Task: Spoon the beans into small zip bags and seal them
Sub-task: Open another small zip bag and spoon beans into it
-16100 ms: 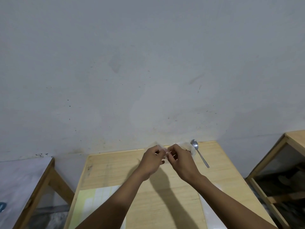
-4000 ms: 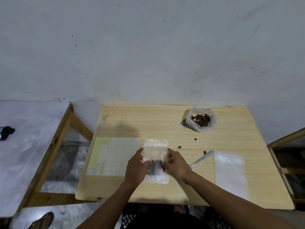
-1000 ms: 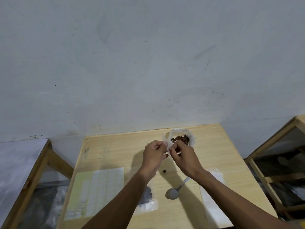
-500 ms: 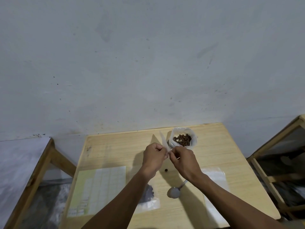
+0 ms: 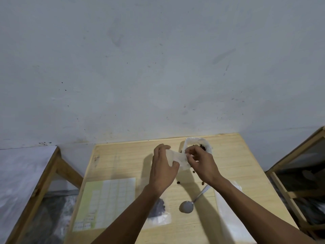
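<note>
Above the far side of the table (image 5: pixel 123 161), the left hand (image 5: pixel 162 169) and right hand (image 5: pixel 200 163) pinched opposite edges of an empty zip bag (image 5: pixel 176 158); thin, limp and slippery, it seemingly wanted gripping at the mouth lips; beans (image 5: pixel 203 147) sat behind.

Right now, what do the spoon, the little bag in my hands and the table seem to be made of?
Spoon: looks like metal, grey with a dull shine. Small bag: thin clear plastic film, translucent and creased between the left hand and right hand. Table: pale wood, matte, visible grain lines; solid or veneer is unclear.
</note>
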Available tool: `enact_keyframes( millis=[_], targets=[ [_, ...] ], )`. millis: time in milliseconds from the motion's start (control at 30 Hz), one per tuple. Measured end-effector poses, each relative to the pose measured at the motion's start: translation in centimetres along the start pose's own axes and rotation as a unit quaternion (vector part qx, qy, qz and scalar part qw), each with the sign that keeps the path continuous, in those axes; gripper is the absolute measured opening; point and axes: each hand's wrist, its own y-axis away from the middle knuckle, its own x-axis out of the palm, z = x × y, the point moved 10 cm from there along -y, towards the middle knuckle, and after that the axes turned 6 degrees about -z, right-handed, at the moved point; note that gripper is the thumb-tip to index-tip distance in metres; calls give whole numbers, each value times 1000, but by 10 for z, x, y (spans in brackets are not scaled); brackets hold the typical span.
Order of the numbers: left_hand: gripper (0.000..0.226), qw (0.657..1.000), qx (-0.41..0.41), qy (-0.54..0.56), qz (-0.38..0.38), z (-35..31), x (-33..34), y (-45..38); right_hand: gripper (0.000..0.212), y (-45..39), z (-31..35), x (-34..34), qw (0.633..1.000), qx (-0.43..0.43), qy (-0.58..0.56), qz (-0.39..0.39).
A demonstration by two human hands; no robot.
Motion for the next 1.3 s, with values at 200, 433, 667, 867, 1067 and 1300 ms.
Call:
enact_keyframes(
  millis=[200,433,667,867,1067,1300],
  targets=[
    [32,996,-41,-29,69,4,5,-4,14,-9,0,-15,998,37,-38,-44],
    [35,997,-10,-8,72,-12,9,-3,14,-11,2,-30,989,50,-82,-108],
    [70,995,81,-9,51,-22,9,8,14,-10,-16,-32,977,107,-142,-119],
    [61,994,108,-14,-10,-19,5,8,10,-3,-34,-20,962,165,-195,-99],
    [62,992,120,-2,-30,-9,5,11,10,4,-34,-15,965,169,-198,-30],
    [60,991,124,-10,-42,2,4,15,13,8,-70,-22,993,105,-27,45]
  ],
)
